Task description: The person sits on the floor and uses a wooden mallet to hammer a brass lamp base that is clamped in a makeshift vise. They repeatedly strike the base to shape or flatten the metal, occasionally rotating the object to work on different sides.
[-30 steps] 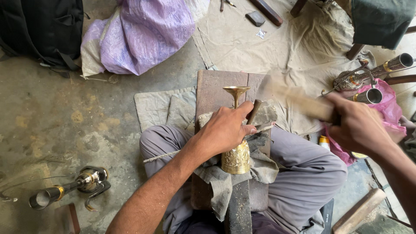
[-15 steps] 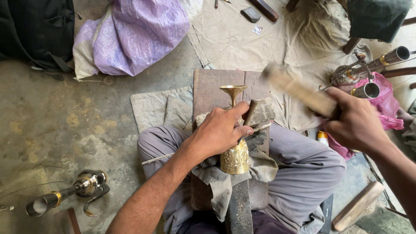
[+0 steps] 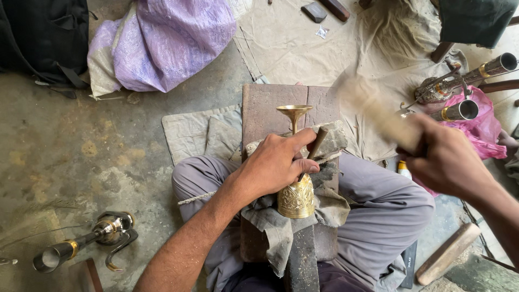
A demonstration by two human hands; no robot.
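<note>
The left hand (image 3: 273, 165) is pinching a dark punch (image 3: 314, 145) between thumb and fingers, its tip set on the brass goblet (image 3: 296, 186), which is lying over a rag (image 3: 281, 227) on the wooden block (image 3: 267, 111) between the knees. The right hand (image 3: 446, 159) is gripping a blurred mallet (image 3: 378, 111), raised to the right.

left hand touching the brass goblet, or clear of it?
Touching. Head view: the left hand lies on the brass goblet, fingers wrapped over its stem and upper bell, no gap showing.
</note>
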